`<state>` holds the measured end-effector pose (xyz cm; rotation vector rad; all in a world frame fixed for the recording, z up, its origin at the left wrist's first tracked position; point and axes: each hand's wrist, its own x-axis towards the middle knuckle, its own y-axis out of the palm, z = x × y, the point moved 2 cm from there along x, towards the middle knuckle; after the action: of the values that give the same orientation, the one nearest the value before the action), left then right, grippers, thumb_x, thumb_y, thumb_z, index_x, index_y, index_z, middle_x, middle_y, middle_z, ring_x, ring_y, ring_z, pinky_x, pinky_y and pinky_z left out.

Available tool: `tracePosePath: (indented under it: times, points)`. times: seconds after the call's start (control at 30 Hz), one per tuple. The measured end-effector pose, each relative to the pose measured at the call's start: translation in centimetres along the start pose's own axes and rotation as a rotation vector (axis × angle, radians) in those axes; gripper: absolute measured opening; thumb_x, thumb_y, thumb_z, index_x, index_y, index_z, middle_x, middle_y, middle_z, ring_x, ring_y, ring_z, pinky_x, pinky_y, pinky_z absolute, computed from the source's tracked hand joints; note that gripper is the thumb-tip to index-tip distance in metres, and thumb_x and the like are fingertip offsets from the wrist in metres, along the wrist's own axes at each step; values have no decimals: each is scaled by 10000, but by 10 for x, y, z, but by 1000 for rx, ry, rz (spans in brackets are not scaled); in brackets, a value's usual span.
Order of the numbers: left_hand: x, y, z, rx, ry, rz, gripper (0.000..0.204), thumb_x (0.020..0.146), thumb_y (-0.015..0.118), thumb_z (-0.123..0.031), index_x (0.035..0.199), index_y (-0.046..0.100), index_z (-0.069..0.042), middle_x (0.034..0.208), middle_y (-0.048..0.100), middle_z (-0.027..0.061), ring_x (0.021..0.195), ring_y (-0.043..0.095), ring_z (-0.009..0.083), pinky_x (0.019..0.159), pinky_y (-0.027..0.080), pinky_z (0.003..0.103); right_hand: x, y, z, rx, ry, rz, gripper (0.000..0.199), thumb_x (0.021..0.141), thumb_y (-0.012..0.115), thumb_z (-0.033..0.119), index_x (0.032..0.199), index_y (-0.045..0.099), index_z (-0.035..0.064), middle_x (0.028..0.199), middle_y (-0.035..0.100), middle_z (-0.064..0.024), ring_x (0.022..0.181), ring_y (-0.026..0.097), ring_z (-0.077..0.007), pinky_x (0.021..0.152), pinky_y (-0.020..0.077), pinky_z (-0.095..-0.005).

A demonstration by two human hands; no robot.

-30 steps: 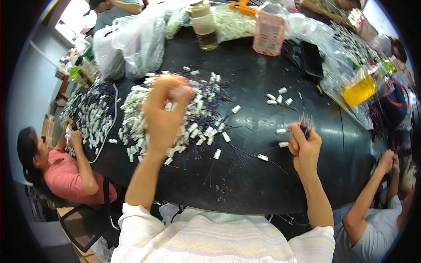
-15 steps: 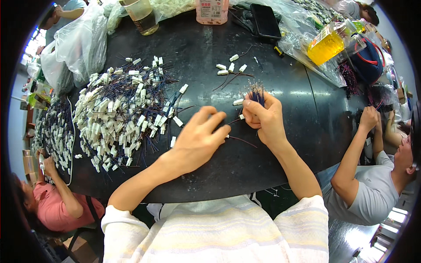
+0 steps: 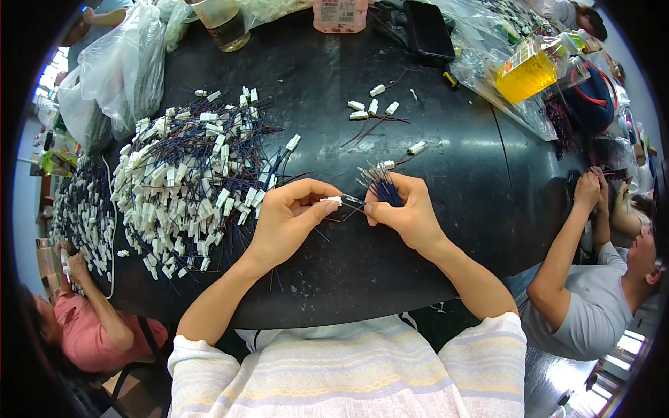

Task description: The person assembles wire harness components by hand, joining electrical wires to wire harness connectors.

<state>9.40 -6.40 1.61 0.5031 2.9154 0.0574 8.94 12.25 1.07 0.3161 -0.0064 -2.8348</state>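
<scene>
White plastic plug (image 3: 334, 200) sits pinched between the thumb and fingers of the left hand (image 3: 289, 219), near the middle of the black table (image 3: 460, 167). The right hand (image 3: 408, 212) is closed around a bundle of blue wires (image 3: 380, 184) that fans up and away from the fist, and its fingertips hold one wire end (image 3: 353, 201) right at the plug's mouth; whether that end is already seated inside I cannot tell.

Only the head view shows this moment. To the left of the hands lies a big heap of finished plugs with wires (image 3: 191, 184), white blocks tangled with dark blue strands, so a good share of the work looks done. Far beyond the hands a few loose plugs (image 3: 369, 109) rest apart from each other, and one more lies just past the right hand; these, plus the wires in the bundle, look like what is left.

At the far edge stand a clear jar (image 3: 221, 22), a pink bottle (image 3: 339, 14), a black pouch (image 3: 426, 31) and a yellow bag (image 3: 524, 75). A person in a grey shirt (image 3: 582, 306) works at the right, with both hands up on the table edge, and a person in a red shirt (image 3: 83, 334) works at the near left beside a second heap (image 3: 80, 212).
</scene>
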Motion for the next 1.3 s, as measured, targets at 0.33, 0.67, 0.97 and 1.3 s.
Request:
tracePosePath:
  times: [0.33, 0.67, 0.97, 1.3]
  points:
    - [0, -3, 2, -17, -38, 28, 166, 822, 608, -37, 962, 611, 51, 843, 622, 58, 761, 560, 64, 657, 441, 173, -2, 5, 2, -88, -1, 18, 62, 691, 618, 60, 707, 581, 14, 617, 568, -1, 580, 496, -45, 528, 380, -202]
    - [-1, 1, -4, -18, -123, 53, 84, 782, 641, -9, 845, 606, 34, 730, 629, 52, 630, 562, 40, 513, 408, 156, -5, 8, 3, 21, 56, 86, 105, 772, 641, 93, 771, 595, -2, 643, 613, -35, 589, 551, -67, 531, 417, -218]
    - [10, 9, -10, 35, -113, 120, 95, 800, 637, -42, 825, 587, 34, 724, 612, 46, 593, 525, 33, 497, 393, 169, -3, -2, 9, -113, -130, 15, 80, 747, 636, 54, 755, 600, -17, 626, 616, -44, 593, 574, -86, 563, 430, -213]
    - [69, 46, 0, 937, 765, -82, 152, 707, 659, -55, 820, 569, -11, 715, 529, 90, 710, 520, 258, 646, 440, 338, 6, -37, 28, 174, -204, -233, 35, 730, 574, 16, 755, 569, -9, 541, 542, -37, 414, 410, -34, 382, 227, -184]
